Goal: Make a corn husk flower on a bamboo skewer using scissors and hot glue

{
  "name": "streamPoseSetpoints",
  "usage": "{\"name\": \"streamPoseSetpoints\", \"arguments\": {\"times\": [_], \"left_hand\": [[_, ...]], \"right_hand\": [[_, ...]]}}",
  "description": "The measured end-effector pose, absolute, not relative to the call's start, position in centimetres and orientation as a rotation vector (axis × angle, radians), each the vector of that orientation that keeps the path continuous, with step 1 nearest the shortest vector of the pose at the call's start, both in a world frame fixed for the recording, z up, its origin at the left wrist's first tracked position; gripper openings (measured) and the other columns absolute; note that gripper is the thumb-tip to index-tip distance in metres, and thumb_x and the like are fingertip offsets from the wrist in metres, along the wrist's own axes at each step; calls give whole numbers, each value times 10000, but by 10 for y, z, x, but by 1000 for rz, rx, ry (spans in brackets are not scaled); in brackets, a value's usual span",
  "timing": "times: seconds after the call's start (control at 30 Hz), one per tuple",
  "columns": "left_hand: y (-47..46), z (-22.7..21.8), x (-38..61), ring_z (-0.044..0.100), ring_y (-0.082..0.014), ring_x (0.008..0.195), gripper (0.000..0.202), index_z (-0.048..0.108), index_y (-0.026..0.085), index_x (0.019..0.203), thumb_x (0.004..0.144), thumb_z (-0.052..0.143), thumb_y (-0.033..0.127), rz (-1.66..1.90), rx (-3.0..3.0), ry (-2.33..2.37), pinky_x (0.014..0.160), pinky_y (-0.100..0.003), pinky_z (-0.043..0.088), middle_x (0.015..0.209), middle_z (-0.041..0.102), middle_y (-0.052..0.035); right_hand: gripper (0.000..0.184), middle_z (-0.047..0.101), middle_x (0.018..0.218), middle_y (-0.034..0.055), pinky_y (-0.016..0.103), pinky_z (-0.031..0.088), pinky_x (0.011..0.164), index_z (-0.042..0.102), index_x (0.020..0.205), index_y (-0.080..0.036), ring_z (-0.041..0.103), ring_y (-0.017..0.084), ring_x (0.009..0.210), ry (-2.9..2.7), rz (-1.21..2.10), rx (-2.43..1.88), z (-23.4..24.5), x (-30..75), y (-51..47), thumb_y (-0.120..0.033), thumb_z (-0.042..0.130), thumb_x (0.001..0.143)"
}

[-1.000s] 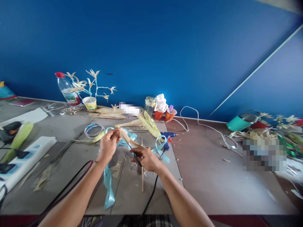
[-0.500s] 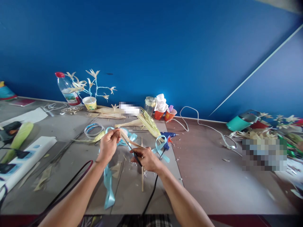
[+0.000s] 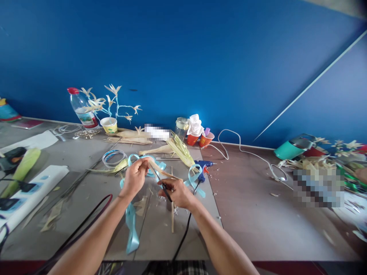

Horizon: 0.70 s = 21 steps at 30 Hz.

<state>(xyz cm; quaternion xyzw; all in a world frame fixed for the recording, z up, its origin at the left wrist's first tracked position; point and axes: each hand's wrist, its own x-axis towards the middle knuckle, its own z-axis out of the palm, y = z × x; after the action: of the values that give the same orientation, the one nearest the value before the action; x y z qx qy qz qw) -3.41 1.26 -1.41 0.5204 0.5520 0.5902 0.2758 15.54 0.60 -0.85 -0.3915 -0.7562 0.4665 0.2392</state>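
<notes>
Between the fingertips of my left hand (image 3: pixel 135 176) is one end of a pale strip of corn husk (image 3: pixel 164 173). My right hand (image 3: pixel 177 192) is closed around dark-handled scissors (image 3: pixel 165 191), whose blades point up and left along the husk. The husk's other end lies over the right hand; whether the blades are cutting into it I cannot make out. Under and behind my hands a light blue ribbon (image 3: pixel 132 229) curls across the table. A blue hot glue gun (image 3: pixel 203 168) rests just beyond my right hand.
At the back stand a plastic bottle (image 3: pixel 83 110), a yellow cup (image 3: pixel 109 125) holding husk flowers, a glass jar (image 3: pixel 181 128) and red paper cups (image 3: pixel 207 139). A white power strip (image 3: pixel 37 191) lies left, a teal container (image 3: pixel 291 148) right. The glue gun's black cord (image 3: pixel 186 229) runs toward me.
My left hand has moved slightly right and down, toward the scissors, with the husk strip. The strip's far end now reaches further right over my right hand, which has hardly moved.
</notes>
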Motion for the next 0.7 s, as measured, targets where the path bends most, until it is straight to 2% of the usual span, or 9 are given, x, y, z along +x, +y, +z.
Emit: {"name": "streamPoseSetpoints", "arguments": {"times": [0.37, 0.7], "left_hand": [[14, -16, -35, 477, -125, 500, 264, 706, 154, 913, 759, 598, 340, 1561, 1336, 1520, 497, -228, 388, 584, 566, 3], [10, -7, -34, 462, -120, 505, 279, 713, 163, 944, 780, 544, 312, 1530, 1449, 1555, 504, -227, 372, 580, 558, 17]], "right_hand": [[277, 351, 571, -52, 217, 286, 527, 694, 928, -160, 307, 94, 559, -2041, 1331, -1055, -15, 156, 7, -354, 627, 742], [218, 304, 541, -64, 217, 296, 558, 695, 878, -153, 257, 83, 548, -2062, 1276, -1084, -6, 158, 7, -299, 644, 725]]}}
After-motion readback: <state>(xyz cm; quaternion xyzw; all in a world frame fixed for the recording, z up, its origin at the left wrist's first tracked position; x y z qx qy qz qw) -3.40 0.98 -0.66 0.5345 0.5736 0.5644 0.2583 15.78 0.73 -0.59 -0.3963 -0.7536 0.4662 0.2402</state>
